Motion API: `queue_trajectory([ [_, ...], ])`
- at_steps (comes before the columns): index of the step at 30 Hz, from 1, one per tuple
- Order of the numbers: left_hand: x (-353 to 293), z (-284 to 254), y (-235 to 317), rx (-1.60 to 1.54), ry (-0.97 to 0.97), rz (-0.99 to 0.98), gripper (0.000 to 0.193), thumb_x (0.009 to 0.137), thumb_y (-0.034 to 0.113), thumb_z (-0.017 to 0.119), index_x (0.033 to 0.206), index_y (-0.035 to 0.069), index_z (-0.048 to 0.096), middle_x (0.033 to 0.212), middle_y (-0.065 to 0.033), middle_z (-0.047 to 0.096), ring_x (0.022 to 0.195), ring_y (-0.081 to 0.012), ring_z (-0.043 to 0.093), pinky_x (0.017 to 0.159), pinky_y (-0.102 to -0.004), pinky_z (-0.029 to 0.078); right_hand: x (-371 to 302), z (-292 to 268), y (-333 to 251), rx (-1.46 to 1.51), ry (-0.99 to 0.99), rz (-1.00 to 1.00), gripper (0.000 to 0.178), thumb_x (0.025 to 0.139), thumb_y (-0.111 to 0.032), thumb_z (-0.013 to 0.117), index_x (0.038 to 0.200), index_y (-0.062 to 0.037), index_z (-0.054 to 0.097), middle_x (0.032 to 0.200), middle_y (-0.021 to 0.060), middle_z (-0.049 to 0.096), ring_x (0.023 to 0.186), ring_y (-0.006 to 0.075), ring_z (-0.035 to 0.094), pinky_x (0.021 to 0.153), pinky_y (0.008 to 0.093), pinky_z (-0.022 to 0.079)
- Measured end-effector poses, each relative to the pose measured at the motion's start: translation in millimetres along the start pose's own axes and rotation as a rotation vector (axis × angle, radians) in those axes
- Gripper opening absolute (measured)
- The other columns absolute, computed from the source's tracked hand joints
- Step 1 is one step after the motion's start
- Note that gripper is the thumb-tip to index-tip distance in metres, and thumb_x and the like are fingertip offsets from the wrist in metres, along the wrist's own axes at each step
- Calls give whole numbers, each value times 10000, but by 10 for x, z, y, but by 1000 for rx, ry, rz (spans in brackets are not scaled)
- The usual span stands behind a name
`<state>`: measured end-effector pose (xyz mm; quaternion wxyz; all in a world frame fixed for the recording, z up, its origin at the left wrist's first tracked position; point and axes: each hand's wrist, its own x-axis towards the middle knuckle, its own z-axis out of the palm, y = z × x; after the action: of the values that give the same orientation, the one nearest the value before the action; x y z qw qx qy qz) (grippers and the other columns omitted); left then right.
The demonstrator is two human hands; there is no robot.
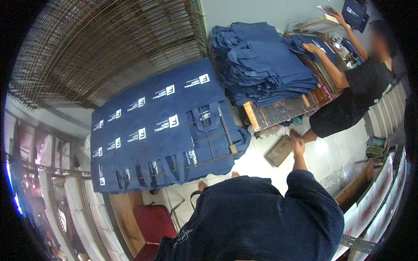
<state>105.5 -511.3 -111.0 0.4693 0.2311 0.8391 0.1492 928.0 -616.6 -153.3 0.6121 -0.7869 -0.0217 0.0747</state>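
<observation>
My right arm, in a dark sleeve, reaches forward over the white floor. My right hand (298, 147) hangs beside a brown block-like object (280, 151), overlapping a co-worker's bare foot in the picture. Its fingers are too small and blended to tell whether they hold anything. My left hand is out of view. In front of me to the left, navy fabric bags (152, 108) with white prints lie in overlapping rows on a wire rack (212, 138). A thick pile of navy fabric bags (265, 65) rests on a worn wooden table (274, 117).
At right a co-worker (348, 104) in black works at the table, one hand on navy fabric. A large stack of wire racks (104, 48) stands far left. A red chair (154, 222) is at my left, a wooden bench (357, 185) at my right.
</observation>
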Motion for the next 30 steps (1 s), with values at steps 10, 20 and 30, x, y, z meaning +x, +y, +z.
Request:
queue_trajectory([
  [10,-166,510,416,-94,-54,146,282,776,222,676,910,-21,623,645,-65,569,521,-151,494,485,-308,392,826,1179,-3435,1234,-307,244,917,798,-562,542,1363,-33,51,1354,327,231,1241,438,315,1011,525,305],
  [20,-315,836,928,-27,-4,716,263,776,165,676,958,-14,611,681,-26,552,596,-72,473,533,-221,376,1317,2414,-3748,1134,-98,375,459,715,180,426,1141,8,451,1156,195,465,958,306,533,735,463,527],
  [30,-1631,1212,2620,-238,-150,1009,226,817,83,629,1025,10,584,643,54,483,578,-24,410,527,-175,324,-41,1914,-5283,910,-547,-118,589,730,53,504,1231,-27,206,998,160,482,799,279,569,722,438,504],
])
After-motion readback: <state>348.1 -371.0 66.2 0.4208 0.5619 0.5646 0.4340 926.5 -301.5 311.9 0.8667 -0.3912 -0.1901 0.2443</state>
